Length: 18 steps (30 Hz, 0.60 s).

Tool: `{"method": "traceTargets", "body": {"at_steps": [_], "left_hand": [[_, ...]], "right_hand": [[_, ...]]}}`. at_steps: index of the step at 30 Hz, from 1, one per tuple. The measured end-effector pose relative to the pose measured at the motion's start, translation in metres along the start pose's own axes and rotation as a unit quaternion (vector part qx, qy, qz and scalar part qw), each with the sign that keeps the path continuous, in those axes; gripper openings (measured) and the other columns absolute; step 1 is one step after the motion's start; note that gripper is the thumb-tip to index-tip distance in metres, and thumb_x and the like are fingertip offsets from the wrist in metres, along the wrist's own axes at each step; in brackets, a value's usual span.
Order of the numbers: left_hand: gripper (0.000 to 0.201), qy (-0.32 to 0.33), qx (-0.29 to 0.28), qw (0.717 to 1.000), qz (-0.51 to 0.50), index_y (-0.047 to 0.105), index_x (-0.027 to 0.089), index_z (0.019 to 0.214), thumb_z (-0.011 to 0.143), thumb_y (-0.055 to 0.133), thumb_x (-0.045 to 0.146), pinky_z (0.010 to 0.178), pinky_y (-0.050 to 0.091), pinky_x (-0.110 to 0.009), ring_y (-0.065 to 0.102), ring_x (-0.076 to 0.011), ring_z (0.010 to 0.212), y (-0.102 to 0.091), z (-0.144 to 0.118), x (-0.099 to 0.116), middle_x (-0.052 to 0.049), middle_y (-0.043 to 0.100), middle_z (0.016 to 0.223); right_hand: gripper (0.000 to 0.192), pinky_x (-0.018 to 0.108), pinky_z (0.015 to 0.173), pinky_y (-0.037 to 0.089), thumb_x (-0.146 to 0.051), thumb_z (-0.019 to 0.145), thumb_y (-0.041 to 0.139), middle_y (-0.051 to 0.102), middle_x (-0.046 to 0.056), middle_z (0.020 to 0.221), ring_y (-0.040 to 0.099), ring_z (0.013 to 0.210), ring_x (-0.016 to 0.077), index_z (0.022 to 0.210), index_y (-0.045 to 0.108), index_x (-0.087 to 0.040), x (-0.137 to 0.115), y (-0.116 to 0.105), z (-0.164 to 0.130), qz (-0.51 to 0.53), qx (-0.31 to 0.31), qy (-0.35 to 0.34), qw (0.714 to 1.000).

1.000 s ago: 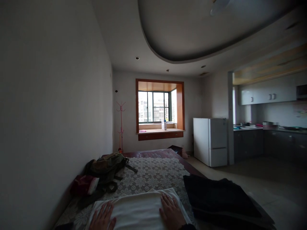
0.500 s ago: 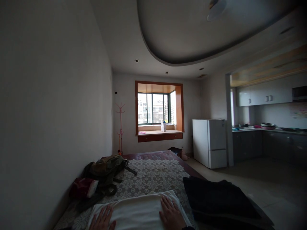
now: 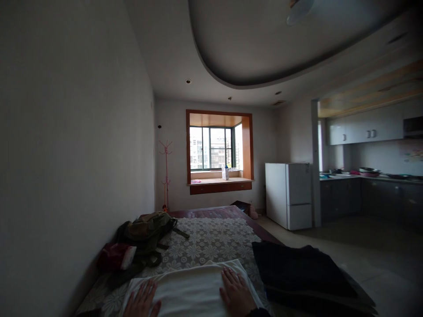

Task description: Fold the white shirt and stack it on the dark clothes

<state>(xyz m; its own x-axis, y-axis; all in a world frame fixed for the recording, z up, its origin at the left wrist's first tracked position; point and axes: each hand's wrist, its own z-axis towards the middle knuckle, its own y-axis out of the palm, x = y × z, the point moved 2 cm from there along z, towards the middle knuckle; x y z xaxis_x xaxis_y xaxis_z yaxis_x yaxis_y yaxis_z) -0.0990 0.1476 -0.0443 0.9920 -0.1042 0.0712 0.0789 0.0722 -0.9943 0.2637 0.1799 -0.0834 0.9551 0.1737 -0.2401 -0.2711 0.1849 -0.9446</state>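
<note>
both hands flat on white towel (image 3: 190, 293).

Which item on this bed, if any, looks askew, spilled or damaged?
Nothing stands out. Both hands, left hand and right hand, lie flat on the folded white cloth. The olive backpack slumps by the wall; the dark folded fabric lies flat.
</note>
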Motion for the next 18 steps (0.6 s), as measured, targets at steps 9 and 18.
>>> {"method": "traceTargets", "body": {"at_steps": [9,18], "left_hand": [[0.065,0.011,0.011,1.0,0.001,0.048,0.019,0.15,0.092,0.036,0.045,0.123,0.027,-0.053,0.033,-0.0292,0.151,-0.0028,-0.0055,0.002,-0.008,0.038,0.16],[0.066,0.006,-0.007,1.0,0.006,0.046,0.018,0.151,0.093,0.033,0.047,0.123,0.024,-0.053,0.032,-0.0294,0.151,-0.006,-0.0047,0.0038,-0.009,0.037,0.161]], "right_hand": [[0.062,0.047,0.125,0.02,-0.039,0.093,0.044,0.041,0.008,0.159,0.034,0.149,0.0289,0.15,0.049,-0.017,-0.0034,-0.0027,-0.0015,-0.003,0.0,0.001,1.0],[0.062,0.046,0.125,0.02,-0.039,0.093,0.044,0.041,0.007,0.159,0.033,0.149,0.0288,0.151,0.049,-0.017,-0.0027,-0.0041,-0.0011,-0.001,-0.011,0.003,1.0]]}}
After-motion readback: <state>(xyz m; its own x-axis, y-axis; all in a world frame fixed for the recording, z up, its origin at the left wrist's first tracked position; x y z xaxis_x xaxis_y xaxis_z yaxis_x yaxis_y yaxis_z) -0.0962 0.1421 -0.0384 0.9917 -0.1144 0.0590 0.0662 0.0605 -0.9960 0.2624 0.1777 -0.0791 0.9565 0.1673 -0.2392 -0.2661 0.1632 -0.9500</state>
